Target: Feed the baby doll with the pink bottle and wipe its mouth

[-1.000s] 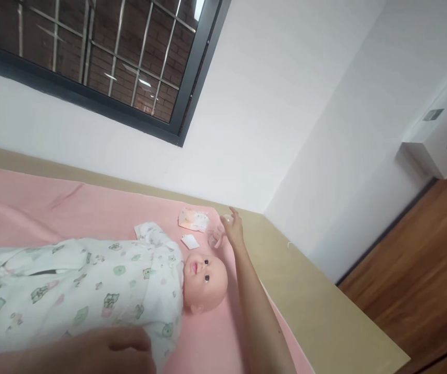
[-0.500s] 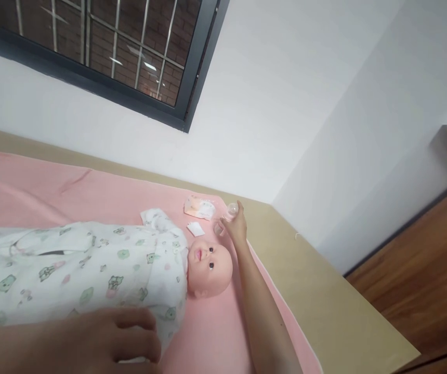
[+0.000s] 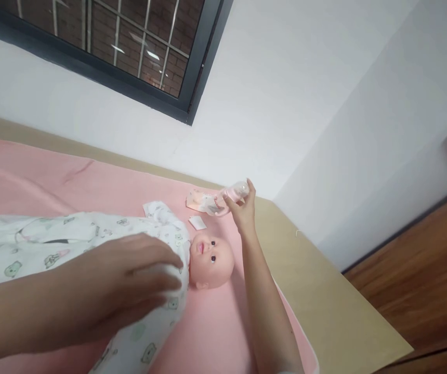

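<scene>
A baby doll (image 3: pixel 216 262) lies on its back on a pink sheet (image 3: pixel 208 327), its head to the right. It wears a white sleepsuit (image 3: pixel 157 234) printed with green and pink figures. Beyond the head, my right hand (image 3: pixel 244 208) grips a clear baby bottle (image 3: pixel 223 201) with a pink collar and a clear cap, tilted above the sheet. My left hand (image 3: pixel 141 275) hovers over the doll's chest, fingers apart and slightly curled, with nothing in it. It hides part of the sleepsuit.
Near the bottle lie an orange-and-white packet (image 3: pixel 195 200) and a small white square pad (image 3: pixel 197 223). A tan table edge (image 3: pixel 325 301) shows at the right. Behind are a white wall (image 3: pixel 278 93) and a barred window (image 3: pixel 145 41).
My right hand has lifted the baby bottle up from the sheet and tilted it. My left hand has moved up and to the right over the doll's chest.
</scene>
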`<move>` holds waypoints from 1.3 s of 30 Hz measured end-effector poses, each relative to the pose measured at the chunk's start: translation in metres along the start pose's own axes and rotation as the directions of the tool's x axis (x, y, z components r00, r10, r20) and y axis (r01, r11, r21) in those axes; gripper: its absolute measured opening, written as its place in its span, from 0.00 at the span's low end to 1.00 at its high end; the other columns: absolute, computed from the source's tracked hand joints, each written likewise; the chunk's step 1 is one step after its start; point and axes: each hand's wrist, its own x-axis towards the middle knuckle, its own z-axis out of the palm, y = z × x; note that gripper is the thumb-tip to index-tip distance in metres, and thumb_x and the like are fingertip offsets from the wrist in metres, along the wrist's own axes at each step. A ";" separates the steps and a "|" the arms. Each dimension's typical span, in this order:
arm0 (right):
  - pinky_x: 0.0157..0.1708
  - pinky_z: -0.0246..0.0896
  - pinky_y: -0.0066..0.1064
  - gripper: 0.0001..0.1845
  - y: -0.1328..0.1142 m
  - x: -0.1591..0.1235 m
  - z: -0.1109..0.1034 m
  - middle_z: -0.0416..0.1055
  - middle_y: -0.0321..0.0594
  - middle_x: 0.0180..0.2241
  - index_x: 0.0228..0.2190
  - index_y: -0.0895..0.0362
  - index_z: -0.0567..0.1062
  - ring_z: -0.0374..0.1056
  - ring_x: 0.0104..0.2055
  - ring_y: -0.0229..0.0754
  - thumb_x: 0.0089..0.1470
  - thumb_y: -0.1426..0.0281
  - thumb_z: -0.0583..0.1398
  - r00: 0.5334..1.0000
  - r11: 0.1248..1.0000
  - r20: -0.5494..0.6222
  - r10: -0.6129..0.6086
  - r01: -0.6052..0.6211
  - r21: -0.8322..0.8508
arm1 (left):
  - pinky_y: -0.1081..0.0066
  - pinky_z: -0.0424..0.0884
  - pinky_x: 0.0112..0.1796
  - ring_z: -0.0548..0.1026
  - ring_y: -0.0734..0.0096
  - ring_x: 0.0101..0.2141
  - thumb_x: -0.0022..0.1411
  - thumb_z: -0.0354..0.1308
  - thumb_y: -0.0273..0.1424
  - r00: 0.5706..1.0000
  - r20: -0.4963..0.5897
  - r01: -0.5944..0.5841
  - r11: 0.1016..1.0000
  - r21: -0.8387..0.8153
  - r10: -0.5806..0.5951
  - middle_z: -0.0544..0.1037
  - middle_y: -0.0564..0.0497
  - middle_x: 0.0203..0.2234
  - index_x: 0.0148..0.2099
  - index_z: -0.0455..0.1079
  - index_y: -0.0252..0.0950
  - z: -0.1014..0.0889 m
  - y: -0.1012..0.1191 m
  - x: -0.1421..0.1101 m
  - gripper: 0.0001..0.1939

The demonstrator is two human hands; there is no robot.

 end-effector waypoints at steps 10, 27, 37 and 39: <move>0.45 0.73 0.41 0.51 -0.104 -0.078 0.040 0.61 0.43 0.57 0.63 0.42 0.46 0.67 0.52 0.46 0.45 0.58 0.67 0.909 0.949 0.402 -0.110 -0.023 0.313 | 0.57 0.66 0.48 0.70 0.52 0.50 0.68 0.47 0.47 0.943 -0.217 0.298 0.928 0.221 -0.251 0.70 0.41 0.52 0.62 0.53 0.38 0.000 -0.032 0.005 0.27; 0.55 0.65 0.46 0.41 -0.118 -0.103 0.050 0.65 0.43 0.53 0.61 0.46 0.51 0.66 0.54 0.45 0.51 0.59 0.64 0.932 0.922 0.316 -0.175 0.043 0.384 | 0.57 0.65 0.46 0.72 0.51 0.45 0.66 0.47 0.42 0.939 -0.206 0.329 0.898 0.292 -0.276 0.73 0.43 0.48 0.63 0.54 0.36 -0.001 -0.042 0.007 0.27; 0.54 0.63 0.40 0.39 -0.035 -0.018 0.008 0.62 0.48 0.55 0.56 0.51 0.55 0.66 0.54 0.43 0.46 0.59 0.63 0.996 0.988 -0.050 -0.069 0.075 0.132 | 0.57 0.69 0.45 0.71 0.50 0.49 0.53 0.53 0.42 0.737 -0.144 0.673 0.737 0.066 -0.660 0.73 0.47 0.50 0.54 0.63 0.41 -0.015 -0.119 0.003 0.26; 0.53 0.63 0.40 0.39 0.004 -0.011 0.002 0.63 0.50 0.55 0.57 0.53 0.55 0.66 0.53 0.45 0.46 0.59 0.62 0.996 0.999 -0.085 0.036 -0.039 -0.026 | 0.57 0.69 0.44 0.72 0.49 0.48 0.51 0.55 0.41 0.666 -0.099 0.743 0.669 0.012 -0.739 0.74 0.47 0.49 0.54 0.62 0.42 -0.014 -0.136 -0.002 0.27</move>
